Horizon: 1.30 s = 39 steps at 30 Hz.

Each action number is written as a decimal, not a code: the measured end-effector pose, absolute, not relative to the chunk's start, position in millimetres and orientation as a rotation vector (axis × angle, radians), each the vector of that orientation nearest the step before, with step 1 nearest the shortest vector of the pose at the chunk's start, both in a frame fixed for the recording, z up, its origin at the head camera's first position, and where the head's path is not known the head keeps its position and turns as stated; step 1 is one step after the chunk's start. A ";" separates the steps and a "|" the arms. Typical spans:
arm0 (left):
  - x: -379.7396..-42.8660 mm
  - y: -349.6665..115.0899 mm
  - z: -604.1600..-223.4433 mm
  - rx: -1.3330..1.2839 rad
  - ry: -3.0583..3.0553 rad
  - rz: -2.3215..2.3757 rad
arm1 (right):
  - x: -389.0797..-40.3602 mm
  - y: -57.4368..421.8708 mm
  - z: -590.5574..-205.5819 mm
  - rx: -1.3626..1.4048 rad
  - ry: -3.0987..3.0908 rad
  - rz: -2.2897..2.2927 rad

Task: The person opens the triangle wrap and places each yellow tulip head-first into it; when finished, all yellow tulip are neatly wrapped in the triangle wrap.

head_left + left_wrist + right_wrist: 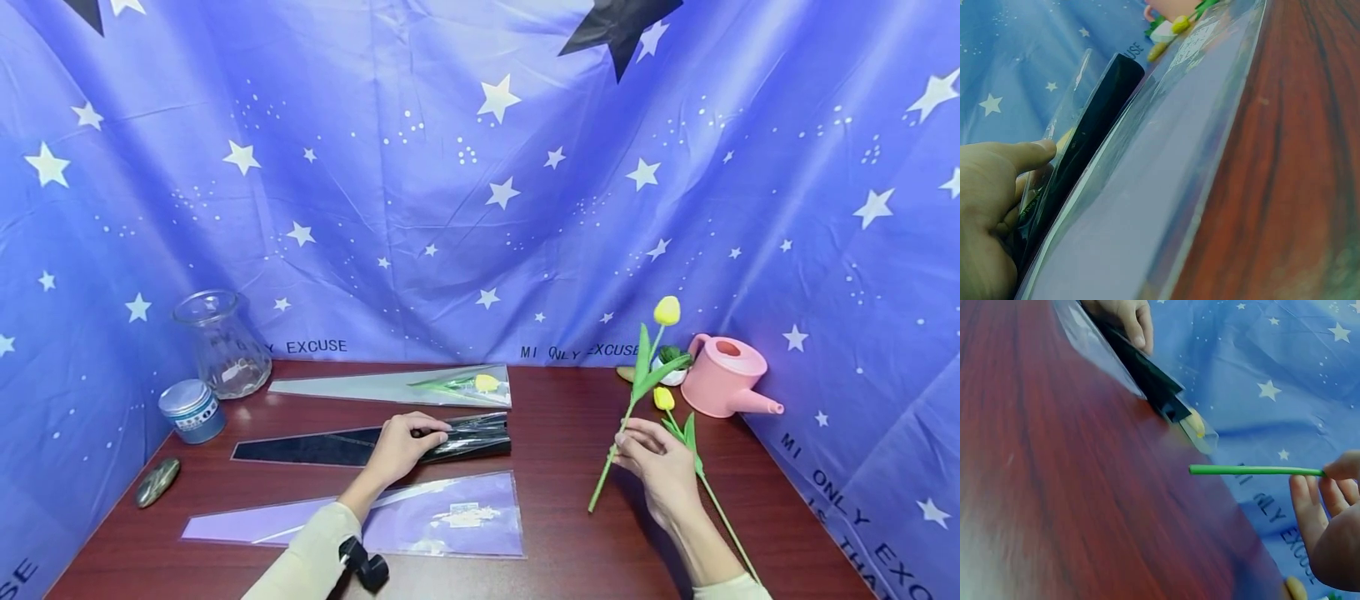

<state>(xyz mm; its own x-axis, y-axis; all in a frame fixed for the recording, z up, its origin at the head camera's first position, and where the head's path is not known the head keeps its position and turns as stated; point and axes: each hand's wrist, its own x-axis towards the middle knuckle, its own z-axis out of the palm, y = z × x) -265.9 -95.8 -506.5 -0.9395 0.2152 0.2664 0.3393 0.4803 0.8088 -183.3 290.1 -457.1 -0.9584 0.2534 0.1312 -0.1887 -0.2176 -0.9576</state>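
My left hand (397, 454) pinches the black flower sleeve (315, 446) near its wide end. The mouth of that sleeve gapes toward the right, as the right wrist view shows. In my right hand (663, 471), thumb and fingertips pinch the green stem of a yellow artificial tulip (667, 311). The tulip leans upright with its bloom on top, and the bare stem end (1210, 469) points down and left. Behind the black sleeve lies a pale sleeve (337, 389) with another yellow tulip (486, 382) inside. A purple sleeve (405, 521) lies flat in front.
A second loose tulip (663, 399) lies beside my right forearm. At the back right are a pink watering can (723, 379) and a small potted plant (671, 364). A glass vase (232, 358), a blue jar (192, 412) and a stone (158, 482) line the left edge.
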 end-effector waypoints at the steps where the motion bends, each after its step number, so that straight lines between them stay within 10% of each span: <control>1: -266.0 -95.8 -506.5 -0.488 -2.589 -1.457 | -186.3 286.5 -456.8 -0.105 -1.722 2.267; 39: -264.6 -95.2 -505.4 -0.495 -2.607 -1.460 | -238.6 144.6 -488.2 -0.545 -1.241 2.214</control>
<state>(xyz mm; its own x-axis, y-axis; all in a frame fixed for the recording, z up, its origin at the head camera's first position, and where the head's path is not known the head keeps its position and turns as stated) -264.6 -95.2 -505.4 -0.9404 0.2257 0.2544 0.3348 0.4835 0.8088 -238.6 144.6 -488.2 -0.7730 0.6289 -0.0840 -0.2566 -0.4309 -0.8652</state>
